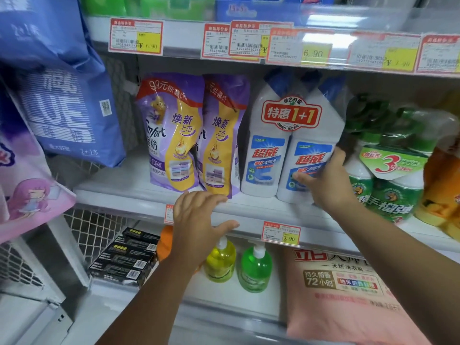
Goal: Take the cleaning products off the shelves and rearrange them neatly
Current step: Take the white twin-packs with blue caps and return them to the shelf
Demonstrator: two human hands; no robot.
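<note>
Right hand (pixel 326 183) grips the twin-bottle pack (pixel 273 135), left hand (pixel 199 220) spread on white shelf (pixel 112 186).

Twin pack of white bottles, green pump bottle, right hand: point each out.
twin pack of white bottles (pixel 291 114), head view, on the red 1+1 sticker
green pump bottle (pixel 255 270), head view, on its green body
right hand (pixel 323 181), head view, on its back

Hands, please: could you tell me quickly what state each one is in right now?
Left hand: open, resting on shelf edge.
Right hand: holding the white bottle twin-pack.
</note>
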